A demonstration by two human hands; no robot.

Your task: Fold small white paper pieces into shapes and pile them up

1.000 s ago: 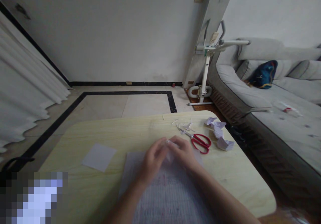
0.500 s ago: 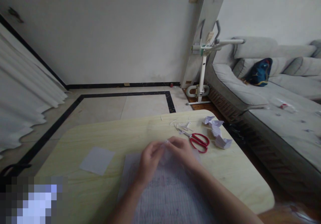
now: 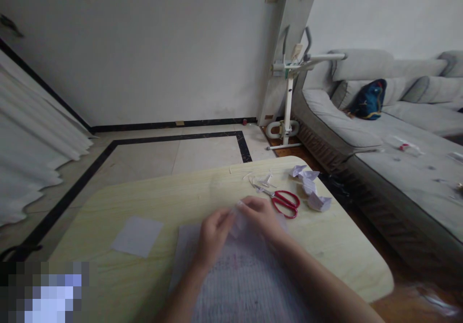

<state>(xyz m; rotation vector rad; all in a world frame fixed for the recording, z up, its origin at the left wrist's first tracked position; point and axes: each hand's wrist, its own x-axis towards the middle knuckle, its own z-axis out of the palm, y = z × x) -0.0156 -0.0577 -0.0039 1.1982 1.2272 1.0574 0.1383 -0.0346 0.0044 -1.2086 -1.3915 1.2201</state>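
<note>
Between my two hands, over the far part of a large written sheet, is a small piece of white paper. My left hand pinches its left side, and the fingers of my right hand are closed on its upper right. How the paper is folded is blurred. Red-handled scissors lie just beyond my right hand, blades pointing to the far left. Thin paper scraps lie by the blade tips. Several folded paper pieces stand in a row at the right. A square of white paper lies flat at the left.
Everything rests on a light wooden table with rounded corners. Beyond its right edge stands a grey sofa with a blue bag on it. White exercise equipment stands by the wall. A white curtain hangs at the left.
The view has shifted slightly. My left hand has come a little away from my right, and more of the small paper shows between them. Both keep their hold.
</note>
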